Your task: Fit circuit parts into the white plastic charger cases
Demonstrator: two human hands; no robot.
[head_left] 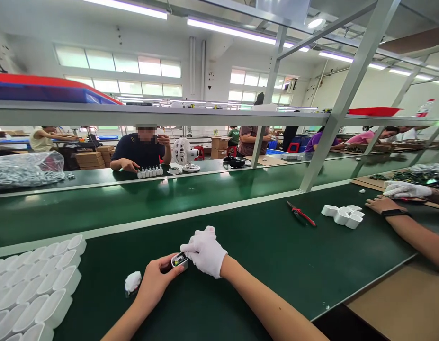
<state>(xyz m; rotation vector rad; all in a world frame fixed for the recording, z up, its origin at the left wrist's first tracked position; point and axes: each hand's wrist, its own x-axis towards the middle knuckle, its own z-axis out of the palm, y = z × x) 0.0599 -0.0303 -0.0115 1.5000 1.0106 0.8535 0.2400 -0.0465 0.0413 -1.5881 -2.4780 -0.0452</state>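
Observation:
My bare left hand [158, 277] holds a small white oval plastic housing [184, 266] between thumb and fingers, its open side facing up. A circuit board with a yellow-green part shows inside it. My right hand [207, 252], in a white glove, is closed at the housing's right rim, its fingertips touching there. What those fingers pinch, if anything, is hidden. Left of my left wrist lies a crumpled white wad [133, 281] on the green bench [262, 265]. Rows of white oval housings [45, 284] stand on the bench at the far left.
Red-handled pliers [300, 214] and a cluster of white housings [343, 216] lie to the right, near a co-worker's hands [397, 196]. Beyond a pale rail runs a green conveyor belt [205, 194]. A metal post [342, 104] rises from the rail. Across sits a person [143, 149] beside a fan [183, 154].

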